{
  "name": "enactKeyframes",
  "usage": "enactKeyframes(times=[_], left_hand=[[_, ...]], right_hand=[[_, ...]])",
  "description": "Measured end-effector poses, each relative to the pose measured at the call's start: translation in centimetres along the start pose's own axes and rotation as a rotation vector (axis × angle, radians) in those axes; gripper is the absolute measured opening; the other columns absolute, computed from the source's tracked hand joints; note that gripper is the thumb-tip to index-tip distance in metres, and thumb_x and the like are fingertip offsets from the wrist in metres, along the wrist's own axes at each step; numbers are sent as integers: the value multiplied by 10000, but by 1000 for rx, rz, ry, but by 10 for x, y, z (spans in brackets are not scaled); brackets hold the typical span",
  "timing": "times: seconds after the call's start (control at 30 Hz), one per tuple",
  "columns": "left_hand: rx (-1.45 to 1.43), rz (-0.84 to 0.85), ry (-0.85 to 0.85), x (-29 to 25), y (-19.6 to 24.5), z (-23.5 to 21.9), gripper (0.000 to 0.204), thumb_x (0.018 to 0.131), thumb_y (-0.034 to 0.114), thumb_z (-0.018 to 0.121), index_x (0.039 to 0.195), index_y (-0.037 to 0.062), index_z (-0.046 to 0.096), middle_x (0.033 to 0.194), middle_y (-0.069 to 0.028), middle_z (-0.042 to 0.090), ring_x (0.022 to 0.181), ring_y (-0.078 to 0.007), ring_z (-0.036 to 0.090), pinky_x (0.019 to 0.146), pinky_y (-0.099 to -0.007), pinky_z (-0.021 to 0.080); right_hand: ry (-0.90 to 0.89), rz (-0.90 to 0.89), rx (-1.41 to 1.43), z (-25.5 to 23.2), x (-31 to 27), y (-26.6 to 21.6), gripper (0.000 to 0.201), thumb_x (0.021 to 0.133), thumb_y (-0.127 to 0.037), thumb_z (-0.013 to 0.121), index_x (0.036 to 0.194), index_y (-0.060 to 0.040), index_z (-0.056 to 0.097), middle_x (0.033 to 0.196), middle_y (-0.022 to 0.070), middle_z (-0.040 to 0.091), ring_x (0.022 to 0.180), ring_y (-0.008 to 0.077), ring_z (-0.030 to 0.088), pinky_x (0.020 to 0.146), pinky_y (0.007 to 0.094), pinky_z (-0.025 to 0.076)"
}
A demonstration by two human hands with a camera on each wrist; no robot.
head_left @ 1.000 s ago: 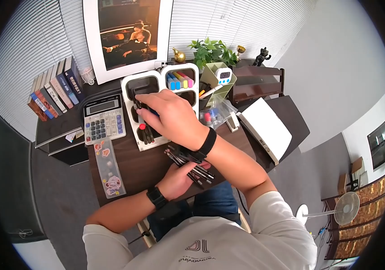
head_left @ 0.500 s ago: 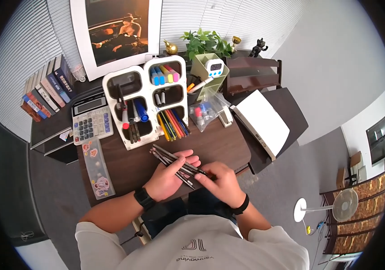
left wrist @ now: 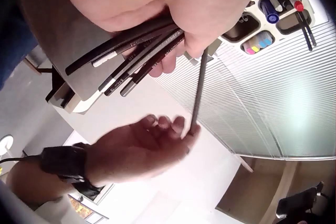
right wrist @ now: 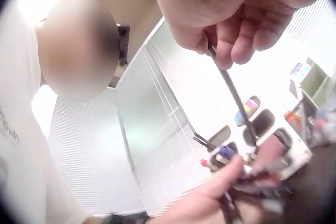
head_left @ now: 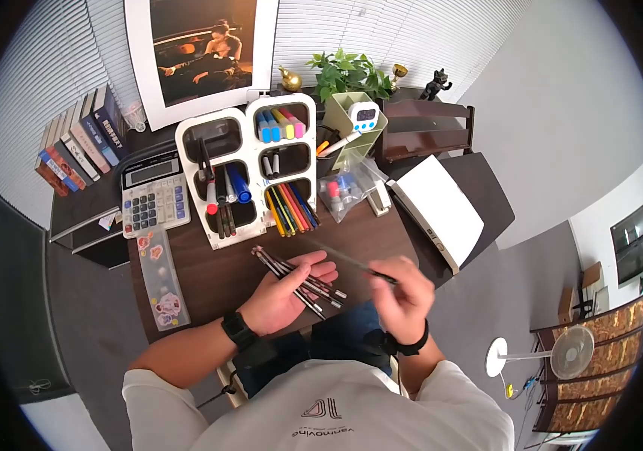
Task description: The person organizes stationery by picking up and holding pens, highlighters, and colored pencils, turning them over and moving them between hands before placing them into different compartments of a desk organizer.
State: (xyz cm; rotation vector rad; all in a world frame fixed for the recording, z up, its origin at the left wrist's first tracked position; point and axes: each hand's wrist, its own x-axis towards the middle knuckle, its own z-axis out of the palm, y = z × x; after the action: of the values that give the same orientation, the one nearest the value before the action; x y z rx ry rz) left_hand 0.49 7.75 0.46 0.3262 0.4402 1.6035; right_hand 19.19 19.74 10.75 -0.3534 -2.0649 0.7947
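Observation:
My left hand point(head_left: 269, 304) lies palm up over the table's front edge, its thumb pressing a bundle of dark pencils point(left wrist: 142, 56) against the palm and fingers. The pencils fan out, with several pale or silver-banded ends showing. To its right, my right hand point(head_left: 404, 297) pinches a single dark pencil point(left wrist: 200, 87) between thumb and fingers. That pencil slants away from the hand toward the organizer and stands apart from the bundle. Beyond both hands is a white desk organizer point(head_left: 251, 150) with colored pencils point(head_left: 291, 210), highlighters point(head_left: 280, 126) and markers point(head_left: 239, 186) in its compartments.
Left of the organizer are a calculator point(head_left: 157, 199) and a clear stickered case point(head_left: 162, 282). To its right lie a clear plastic bag point(head_left: 344, 192), a green holder point(head_left: 374, 139) with a small digital clock, and a white box point(head_left: 438, 214). Books point(head_left: 84, 143) stand at the far left.
My right hand first reached into the organizer, then came back to the bundle in my left hand. Now it has drawn one pencil away to the right. The left hand keeps holding the bundle.

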Motion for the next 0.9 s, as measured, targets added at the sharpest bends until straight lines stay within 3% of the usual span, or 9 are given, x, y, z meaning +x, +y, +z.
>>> enactKeyframes(times=[0.03,0.1,0.2,0.3,0.37,0.53,0.9], left_hand=[[-4,5,0,0,0,0,443,1119,230,541,1507,22,502,1429,-167,624,1351,-305,587,1156,-467,462],[43,-51,43,2,1,2,445,1118,229,544,1508,20,503,1432,-158,624,1353,-305,588,1134,-460,477],[29,-63,-2,6,-7,-10,442,1119,214,539,1501,-6,502,1416,-157,635,1350,-290,591,1122,-443,487],[21,-6,10,5,-2,8,428,1117,202,542,1478,-28,519,1388,-153,652,1313,-266,619,1120,-420,490],[35,-20,-24,3,-4,-4,390,1115,182,538,1436,-38,547,1354,-146,664,1278,-249,643,1107,-405,504],[65,-28,1,4,-2,2,325,1113,177,544,1379,-6,579,1324,-128,670,1267,-260,650,1059,-403,537],[105,-36,-41,4,-6,-14,305,1104,183,562,1365,31,603,1309,-114,686,1215,-228,668,1044,-395,525]], right_hand=[[55,-7,95,-1,6,-7,200,866,28,752,1065,34,738,912,135,775,804,251,718,750,337,543],[91,-186,206,2,28,-17,210,868,20,753,1076,40,737,929,137,775,807,257,716,755,344,549],[16,-327,196,25,75,-33,229,867,17,756,1094,38,736,950,142,770,801,266,713,764,358,555],[-41,-409,23,73,124,-37,255,885,-6,760,1139,-12,735,971,130,745,833,301,700,755,380,553],[-171,-350,-77,104,139,-25,254,933,-84,747,1186,-58,749,1013,138,753,902,313,715,806,393,574],[-209,-407,-105,153,146,-10,265,940,-144,750,1190,-59,735,1001,132,748,913,329,713,796,412,583],[-214,-334,-171,164,148,-26,316,919,-212,788,1188,-58,730,981,113,740,829,302,708,731,402,577]])
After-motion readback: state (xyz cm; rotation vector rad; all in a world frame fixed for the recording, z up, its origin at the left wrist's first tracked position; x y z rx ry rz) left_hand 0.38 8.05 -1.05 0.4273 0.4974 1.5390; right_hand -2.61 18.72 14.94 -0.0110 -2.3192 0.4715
